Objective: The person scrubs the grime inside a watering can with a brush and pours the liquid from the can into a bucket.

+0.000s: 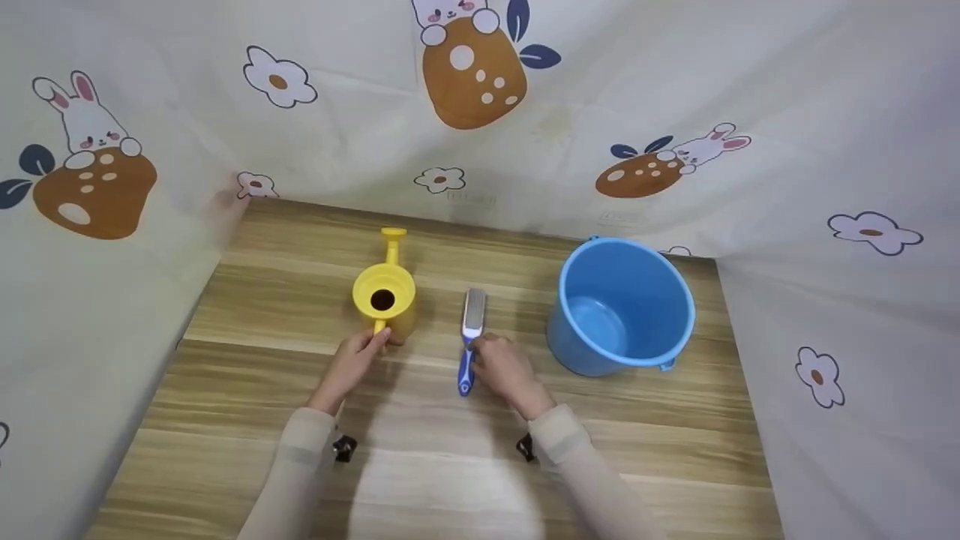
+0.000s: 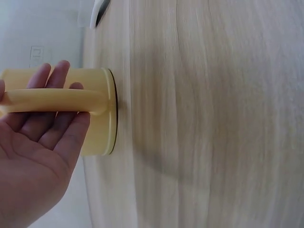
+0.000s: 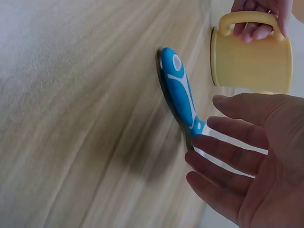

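Observation:
A yellow watering can (image 1: 401, 322) (image 2: 97, 135) (image 3: 251, 61) stands upright on the left, its spout pointing away. My left hand (image 1: 351, 369) (image 2: 38, 166) grips its handle, fingers passed between handle and body, with the thumb at the handle's top. Right of the can lies a foot file (image 1: 475, 309) (image 3: 178, 92) with a grey rough head and a blue and white handle. Beside the file's neck is my right hand (image 1: 510, 371) (image 3: 251, 166), its fingers spread and slightly bent; whether they touch the file I cannot tell.
A large blue bucket (image 1: 568, 337) stands upright right of the file, nothing visible inside. Printed cloth (image 1: 345, 135) hangs behind and at both sides of the wooden surface (image 1: 262, 300). Small dark objects show at both wrists.

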The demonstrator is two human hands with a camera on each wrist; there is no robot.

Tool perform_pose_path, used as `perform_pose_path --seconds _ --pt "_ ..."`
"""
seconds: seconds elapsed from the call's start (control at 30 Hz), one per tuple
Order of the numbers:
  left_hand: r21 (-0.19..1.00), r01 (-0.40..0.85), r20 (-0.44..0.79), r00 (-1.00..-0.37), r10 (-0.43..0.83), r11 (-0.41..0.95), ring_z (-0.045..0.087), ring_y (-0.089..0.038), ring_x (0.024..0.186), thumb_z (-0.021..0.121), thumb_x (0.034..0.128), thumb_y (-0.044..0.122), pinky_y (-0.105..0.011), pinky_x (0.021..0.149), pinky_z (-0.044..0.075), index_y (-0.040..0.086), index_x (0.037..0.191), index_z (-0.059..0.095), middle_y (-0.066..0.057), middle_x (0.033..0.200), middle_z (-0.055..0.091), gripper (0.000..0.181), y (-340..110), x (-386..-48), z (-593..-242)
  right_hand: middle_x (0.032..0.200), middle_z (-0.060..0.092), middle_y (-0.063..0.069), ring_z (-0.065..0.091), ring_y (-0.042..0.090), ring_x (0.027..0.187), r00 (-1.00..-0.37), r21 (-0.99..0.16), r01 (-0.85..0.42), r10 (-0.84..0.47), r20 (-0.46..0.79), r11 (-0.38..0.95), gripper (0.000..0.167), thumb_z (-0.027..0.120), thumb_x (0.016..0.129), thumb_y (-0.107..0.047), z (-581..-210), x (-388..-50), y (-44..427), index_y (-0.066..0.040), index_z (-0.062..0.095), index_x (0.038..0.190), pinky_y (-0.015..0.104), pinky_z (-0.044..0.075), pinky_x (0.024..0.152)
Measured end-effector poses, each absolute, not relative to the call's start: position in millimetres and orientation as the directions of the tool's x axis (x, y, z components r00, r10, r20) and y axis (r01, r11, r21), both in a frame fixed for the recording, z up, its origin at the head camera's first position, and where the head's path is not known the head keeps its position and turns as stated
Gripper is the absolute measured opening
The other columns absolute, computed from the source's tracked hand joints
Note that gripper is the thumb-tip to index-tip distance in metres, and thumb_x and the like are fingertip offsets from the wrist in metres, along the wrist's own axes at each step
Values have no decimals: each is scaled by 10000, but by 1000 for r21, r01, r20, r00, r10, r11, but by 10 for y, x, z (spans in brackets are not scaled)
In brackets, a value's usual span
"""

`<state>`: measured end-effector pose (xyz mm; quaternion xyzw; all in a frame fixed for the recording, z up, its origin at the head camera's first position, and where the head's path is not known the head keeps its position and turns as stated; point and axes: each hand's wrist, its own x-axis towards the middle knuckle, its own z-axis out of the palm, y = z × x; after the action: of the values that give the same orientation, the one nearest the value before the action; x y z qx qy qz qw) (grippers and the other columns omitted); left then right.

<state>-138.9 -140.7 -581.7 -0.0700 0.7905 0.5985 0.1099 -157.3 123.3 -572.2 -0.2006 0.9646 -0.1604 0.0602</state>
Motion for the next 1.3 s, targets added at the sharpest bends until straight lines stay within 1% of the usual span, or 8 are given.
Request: perform_pose_path --seconds 0.13,0.23,0.3,0.4,0.53,0.83,1.1,1.3 --pt "941 -236 -255 -966 49 242 631 -306 1074 458 1065 283 -428 1002 441 -25 982 664 -173 1063 729 380 -1402 -1388 -5840 934 722 82 681 223 783 -924 -326 -327 -372 -87 887 229 756 865 -187 -5759 -1577 1191 -62 729 1055 357 555 702" --pt "940 -237 -258 -965 55 245 622 -289 1068 444 1068 296 -464 1032 421 -20 994 664 -166 1048 722 392 -1401 -1389 -5846 869 704 63 646 198 713 -935 -309 -287 -336 -117 907 186 759 864 -211 -5779 -1567 1150 -69 715 976 341 528 642" --pt "939 -246 -267 -962 55 241 604 -271 1032 444 1068 295 -440 1002 421 -13 987 655 -134 1012 712 382 -1399 -1392 -5846 820 692 50 624 191 669 -943 -288 -257 -304 -133 922 179 763 859 -241 -5797 -1554 1119 -82 696 907 340 508 604" --pt "939 -245 -267 -962 64 243 558 -255 943 424 1074 295 -372 893 419 -22 975 623 -82 949 665 386 -1393 -1396 -5850 746 670 45 587 185 606 -953 -283 -195 -249 -170 939 234 766 855 -300 -5821 -1530 1073 -92 661 829 339 471 550" --pt "942 -244 -265 -962 66 232 492 -226 849 407 1080 276 -304 783 385 -32 938 580 -91 917 599 380 -1383 -1401 -5858 676 642 48 560 185 557 -961 -279 -139 -198 -195 950 331 780 831 -386 -5843 -1513 1011 -97 631 765 332 429 501" --pt "934 -264 -275 -961 11 241 450 -159 733 431 1071 219 -262 680 362 -39 910 570 -49 834 555 334 -1351 -1430 -5878 708 668 54 621 218 618 -970 -200 -92 -133 -203 975 410 801 778 -482 -5880 -1516 981 -126 605 729 348 443 507" --pt "934 -268 -277 -961 5 238 480 -211 789 426 1072 244 -286 707 392 17 917 583 -77 864 570 317 -1341 -1408 -5862 707 664 77 589 209 587 -964 -177 -74 -115 -238 982 436 791 775 -498 -5910 -1535 1014 -99 618 736 337 430 486" --pt "937 -254 -264 -964 12 241 472 -213 781 421 1074 242 -278 697 386 7 909 580 -51 845 556 328 -1342 -1400 -5855 639 611 33 546 177 550 -955 -234 -48 -114 -274 971 405 790 768 -468 -5931 -1547 1058 -130 581 683 319 404 476"
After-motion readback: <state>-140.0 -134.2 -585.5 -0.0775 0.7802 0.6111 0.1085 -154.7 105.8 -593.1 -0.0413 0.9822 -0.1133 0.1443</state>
